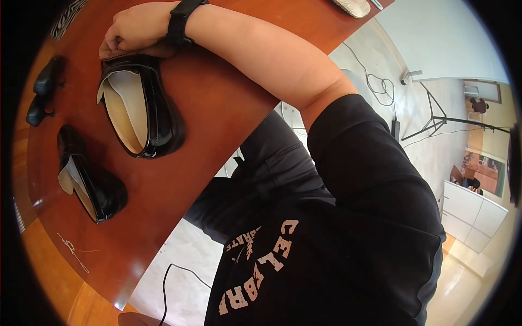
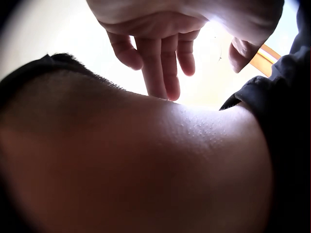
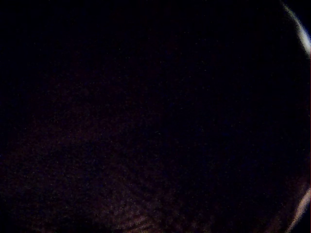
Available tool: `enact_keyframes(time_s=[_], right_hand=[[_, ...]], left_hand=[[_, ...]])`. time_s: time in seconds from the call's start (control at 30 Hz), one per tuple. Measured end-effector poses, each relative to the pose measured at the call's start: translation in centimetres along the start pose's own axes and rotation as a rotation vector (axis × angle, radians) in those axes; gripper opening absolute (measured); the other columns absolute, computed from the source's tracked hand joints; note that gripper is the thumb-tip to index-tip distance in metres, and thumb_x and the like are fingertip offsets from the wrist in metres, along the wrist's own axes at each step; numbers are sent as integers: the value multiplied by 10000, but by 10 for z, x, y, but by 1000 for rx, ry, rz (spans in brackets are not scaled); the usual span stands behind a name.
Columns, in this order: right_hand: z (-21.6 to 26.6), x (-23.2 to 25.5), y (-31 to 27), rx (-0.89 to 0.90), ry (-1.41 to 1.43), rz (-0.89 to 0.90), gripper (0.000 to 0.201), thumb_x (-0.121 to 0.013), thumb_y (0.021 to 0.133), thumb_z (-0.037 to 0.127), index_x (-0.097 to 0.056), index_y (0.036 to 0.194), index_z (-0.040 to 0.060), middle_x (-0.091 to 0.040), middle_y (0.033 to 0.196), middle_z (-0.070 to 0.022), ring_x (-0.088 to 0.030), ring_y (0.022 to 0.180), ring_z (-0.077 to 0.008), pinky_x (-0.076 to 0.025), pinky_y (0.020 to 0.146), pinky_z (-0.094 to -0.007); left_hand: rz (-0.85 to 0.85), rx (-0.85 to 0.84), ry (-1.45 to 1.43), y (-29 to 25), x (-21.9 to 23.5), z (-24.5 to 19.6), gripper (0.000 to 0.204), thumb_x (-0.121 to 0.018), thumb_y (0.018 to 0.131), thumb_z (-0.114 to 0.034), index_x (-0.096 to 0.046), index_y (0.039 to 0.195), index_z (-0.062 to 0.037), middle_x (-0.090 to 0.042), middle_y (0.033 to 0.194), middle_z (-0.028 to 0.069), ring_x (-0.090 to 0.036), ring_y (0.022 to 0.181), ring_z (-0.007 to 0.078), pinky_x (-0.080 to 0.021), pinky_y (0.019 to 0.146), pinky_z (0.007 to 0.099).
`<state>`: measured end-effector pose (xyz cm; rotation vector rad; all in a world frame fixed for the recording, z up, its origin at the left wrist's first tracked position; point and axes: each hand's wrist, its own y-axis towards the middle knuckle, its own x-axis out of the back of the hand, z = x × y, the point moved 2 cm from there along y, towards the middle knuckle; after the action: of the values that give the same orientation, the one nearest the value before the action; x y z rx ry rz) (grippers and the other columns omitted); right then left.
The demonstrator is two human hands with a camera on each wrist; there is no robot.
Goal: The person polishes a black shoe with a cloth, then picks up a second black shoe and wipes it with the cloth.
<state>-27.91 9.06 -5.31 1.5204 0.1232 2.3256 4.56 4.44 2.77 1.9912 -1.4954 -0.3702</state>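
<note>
In the head view the right hand (image 1: pixel 138 28), with a black band at its wrist, lies at the table's far edge, just beyond the toe of a black glossy loafer (image 1: pixel 173 127). Its fingers bend downward; whether they grip anything is hidden. A brownish shape lies in shadow beneath it, too unclear to name. The left hand (image 2: pixel 165 36) shows in the left wrist view, its fingers extended and apart, behind a bare stretch of skin between dark fabric and a black edge. Nothing is seen in it. The right wrist view is almost wholly dark.
A second black loafer (image 1: pixel 106 193) stands on the reddish table (image 1: pixel 212 119). Small black objects (image 1: pixel 46 84) lie by the far edge, a thin pale string (image 1: pixel 73 250) near one corner. A light-coloured item (image 1: pixel 354 6) lies at the top. Beyond are a tripod (image 1: pixel 443 117) and cables.
</note>
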Motion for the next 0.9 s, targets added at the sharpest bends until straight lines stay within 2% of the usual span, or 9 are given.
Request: enact_keyframes(time_s=[0.9], right_hand=[[1, -2, 3, -2, 57, 30, 241, -582, 892, 224, -728, 1063, 139, -728, 1099, -87, -666, 1056, -311, -510, 918, -422]], left_hand=[[22, 26, 1, -1, -3, -1, 339, -553, 975, -275, -557, 1194, -16, -595, 1205, 192, -579, 1162, 346, -411, 1079, 515]])
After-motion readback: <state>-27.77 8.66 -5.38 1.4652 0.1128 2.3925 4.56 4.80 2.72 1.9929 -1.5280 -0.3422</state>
